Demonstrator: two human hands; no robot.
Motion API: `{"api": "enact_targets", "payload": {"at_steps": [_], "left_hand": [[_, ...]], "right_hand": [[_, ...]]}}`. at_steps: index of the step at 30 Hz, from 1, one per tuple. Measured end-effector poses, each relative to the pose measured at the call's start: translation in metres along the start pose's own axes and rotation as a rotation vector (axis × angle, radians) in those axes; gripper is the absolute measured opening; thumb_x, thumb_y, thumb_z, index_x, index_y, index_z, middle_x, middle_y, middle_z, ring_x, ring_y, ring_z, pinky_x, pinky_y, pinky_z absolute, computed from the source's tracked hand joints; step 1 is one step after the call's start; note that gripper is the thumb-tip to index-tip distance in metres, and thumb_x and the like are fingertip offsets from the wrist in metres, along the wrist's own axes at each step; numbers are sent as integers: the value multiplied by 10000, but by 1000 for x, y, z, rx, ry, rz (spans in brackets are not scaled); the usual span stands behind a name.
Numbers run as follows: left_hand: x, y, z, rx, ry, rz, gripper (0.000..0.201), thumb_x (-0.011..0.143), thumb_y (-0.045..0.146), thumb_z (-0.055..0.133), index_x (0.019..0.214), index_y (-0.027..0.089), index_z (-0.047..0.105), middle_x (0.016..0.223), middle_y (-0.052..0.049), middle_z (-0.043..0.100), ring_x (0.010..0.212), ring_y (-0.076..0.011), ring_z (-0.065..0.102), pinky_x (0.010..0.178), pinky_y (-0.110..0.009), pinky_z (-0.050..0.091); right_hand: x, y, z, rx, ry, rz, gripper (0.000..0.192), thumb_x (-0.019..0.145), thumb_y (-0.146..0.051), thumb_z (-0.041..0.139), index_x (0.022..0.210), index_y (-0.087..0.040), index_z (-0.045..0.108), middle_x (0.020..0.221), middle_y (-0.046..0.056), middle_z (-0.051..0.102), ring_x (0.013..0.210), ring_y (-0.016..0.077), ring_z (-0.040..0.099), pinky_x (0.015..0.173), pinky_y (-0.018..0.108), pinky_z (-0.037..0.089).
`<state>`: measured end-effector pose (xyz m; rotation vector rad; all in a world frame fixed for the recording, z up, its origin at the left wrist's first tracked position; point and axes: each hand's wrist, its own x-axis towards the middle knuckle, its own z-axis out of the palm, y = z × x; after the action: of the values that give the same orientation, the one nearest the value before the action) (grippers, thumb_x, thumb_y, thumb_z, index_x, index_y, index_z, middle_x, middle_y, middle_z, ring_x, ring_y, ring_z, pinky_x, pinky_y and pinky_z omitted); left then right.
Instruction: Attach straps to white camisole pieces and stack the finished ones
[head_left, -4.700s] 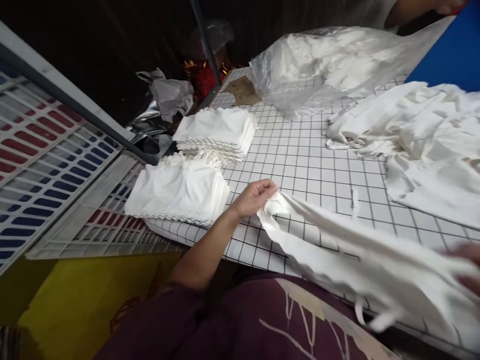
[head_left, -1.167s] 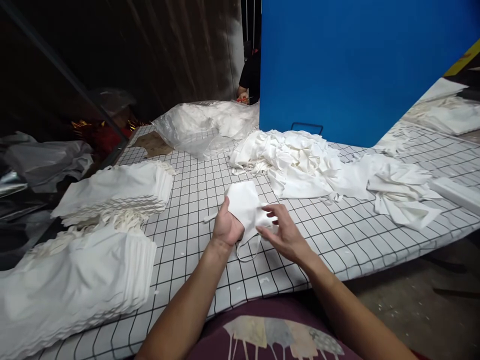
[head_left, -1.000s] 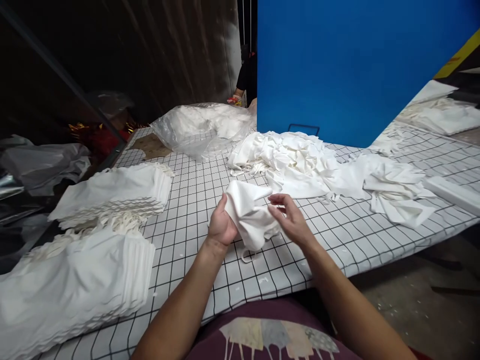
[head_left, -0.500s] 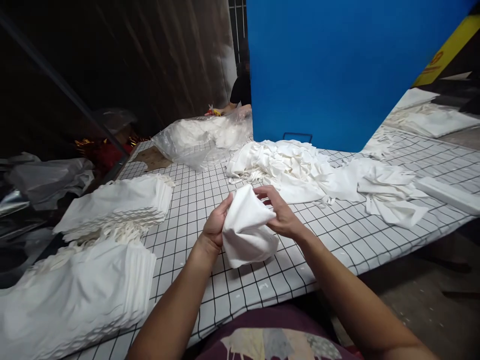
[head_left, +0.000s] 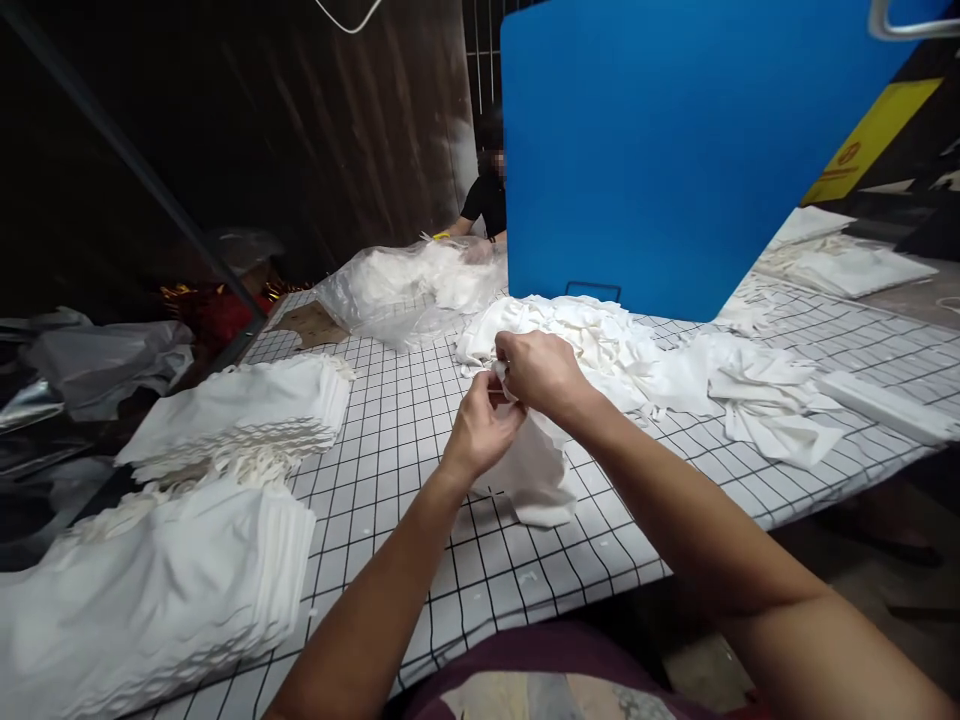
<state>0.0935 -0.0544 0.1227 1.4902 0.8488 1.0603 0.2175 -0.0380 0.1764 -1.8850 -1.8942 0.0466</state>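
My left hand (head_left: 482, 428) and my right hand (head_left: 541, 376) come together over the table, fingers pinched on the upper edge of a white cloth bag (head_left: 536, 472). The bag's soft body hangs below my hands, its lower edge close to the checked tabletop. My fingers hide the gripped edge. Just beyond them lies a loose heap of white cloth pieces (head_left: 600, 335), some with thin strings.
Two stacks of white cloth, a far one (head_left: 240, 405) and a near one (head_left: 165, 580), lie at left. A blue board (head_left: 630, 160) stands behind the heap. A person (head_left: 487, 200) sits behind a clear plastic bag (head_left: 337, 290). A white bar (head_left: 885, 405) lies at right.
My hands have moved from the two sides of the bag to its upper edge, close together. The bag now hangs down from them. The view has shifted slightly.
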Motion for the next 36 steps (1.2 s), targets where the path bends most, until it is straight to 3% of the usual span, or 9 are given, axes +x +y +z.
{"api": "enact_targets", "payload": {"at_steps": [4,9,13,18,23,26,29,32,36], "left_hand": [[18,6,6,52,83,4,198,745,220,762,839,210,588,836,-26,645,763,-188,591,755,-311,431],[19,5,-5,312,112,93,72,841,245,612,775,219,620,704,-5,597,677,-177,535,693,-284,400],[10,-8,-27,502,101,117,204,892,269,511,805,201,683,702,-23,636,674,-183,561,659,-273,404],[2,-9,-61,761,165,94,253,888,239,473,927,194,719,811,-32,720,695,-180,619,631,-257,432],[3,4,-88,1163,371,69,257,886,190,471,988,208,706,931,-66,743,857,-227,671,699,-283,451],[9,-1,-100,1290,376,-39,224,870,175,487,940,212,696,968,-85,739,909,-259,674,713,-308,457],[14,-19,-110,1298,352,-209,164,840,165,512,869,197,670,927,-117,727,918,-305,675,720,-349,465],[17,-37,-121,1071,358,-404,51,769,141,595,782,184,621,951,-151,717,998,-346,661,750,-376,475],[18,-45,-129,694,295,-545,115,730,120,645,710,184,553,865,-101,737,886,-259,709,679,-294,505]], "right_hand": [[6,-14,-19,-71,-2,-12,152,688,-54,701,760,-178,650,690,74,598,760,267,634,670,332,376],[8,-14,-41,-239,37,-19,119,749,-60,669,817,-158,677,755,108,648,770,273,654,662,329,397],[8,-12,-63,-347,76,21,160,796,-52,614,886,-159,692,766,112,659,787,278,669,668,329,430],[8,-5,-82,-489,-23,119,203,778,-47,607,922,-154,700,835,130,680,822,300,686,638,322,466],[16,20,-78,-554,-93,242,233,766,-21,606,934,-128,726,855,162,684,853,313,692,658,340,496],[19,32,-72,-570,-130,290,248,771,-25,603,958,-130,727,865,148,680,857,301,692,666,346,504],[17,42,-68,-576,-167,328,230,772,-56,612,956,-137,724,882,132,676,846,280,686,645,329,501],[15,50,-67,-588,-179,353,236,762,-93,627,967,-158,724,887,119,676,833,265,675,621,316,490],[15,58,-69,-597,-133,373,198,760,-170,650,944,-182,725,857,118,679,809,260,669,597,311,470]]}}
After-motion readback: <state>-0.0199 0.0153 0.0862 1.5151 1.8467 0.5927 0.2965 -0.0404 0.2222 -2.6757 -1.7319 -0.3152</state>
